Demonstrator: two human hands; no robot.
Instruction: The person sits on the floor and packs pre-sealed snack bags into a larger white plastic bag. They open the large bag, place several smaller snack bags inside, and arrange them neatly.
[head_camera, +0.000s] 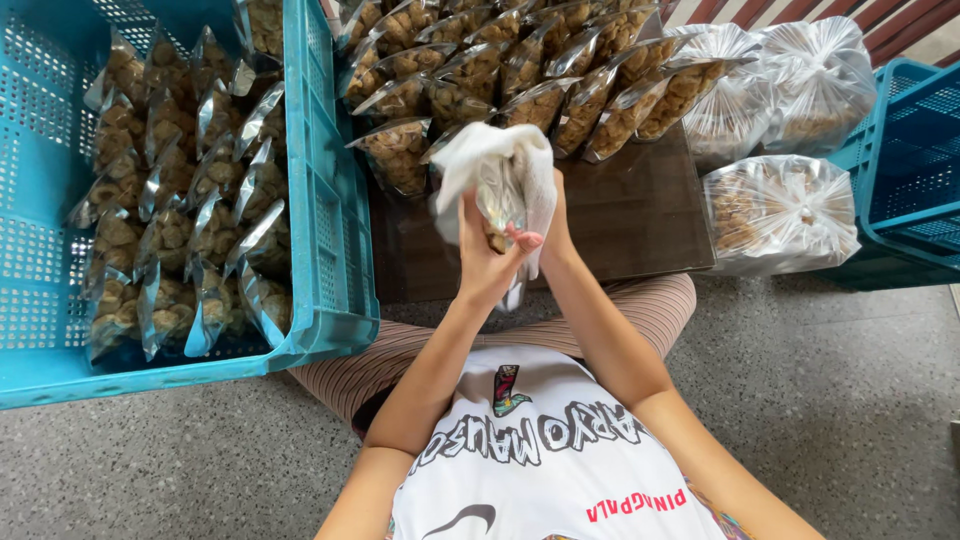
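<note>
The left hand (487, 262) is closed around the lower part of a small clear snack pouch (498, 200), thumb and fingers clenched on it, and holds it upright above the near edge of the desk (640, 215). The right hand (550, 215) grasps a white cloth (487, 155) that is wrapped over the top and far side of the pouch (most of that hand is hidden behind the cloth).

As I judge it, the pouch could slip out of the left grip if the cloth drags hard across the slick film, or the brown pieces inside could be crushed if the fingers squeeze too firmly.

Just beyond the hands, rows of filled pouches (520, 70) stand leaning on the dark wooden desk. To the left a blue plastic crate (325, 200) holds more pouches (180, 200) packed on edge. To the right lie large clear bags (775, 210) of the same brown snack, with another blue crate (915, 170) beside them. The person sits cross-legged on a speckled grey floor (850, 400).
</note>
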